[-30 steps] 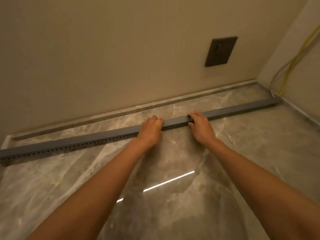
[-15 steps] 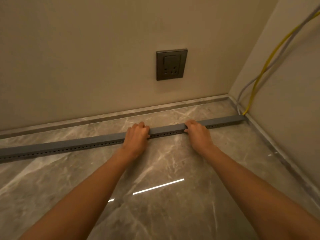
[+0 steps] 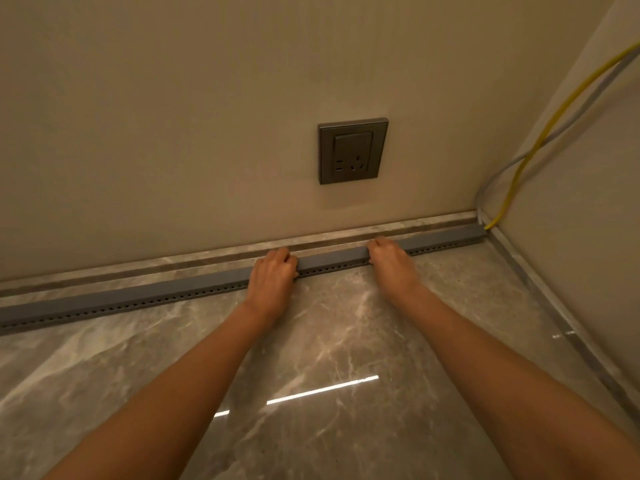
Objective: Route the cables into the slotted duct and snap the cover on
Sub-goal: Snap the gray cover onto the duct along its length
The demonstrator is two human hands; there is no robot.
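A: Where is the duct?

B: The grey slotted duct [image 3: 194,295] lies on the marble floor [image 3: 346,341] just beside the skirting [image 3: 207,263], its right end in the corner. A yellow cable [image 3: 519,161] and a grey cable [image 3: 505,171] come down to that end.

A: Anything inside?

B: Cannot tell; the top hides the interior, and the left end is cut off.

A: The hands?

B: The left hand [image 3: 273,275] and right hand [image 3: 391,261] both rest on the duct, fingers [image 3: 282,254] curled over its top, close together, well apart from each other.
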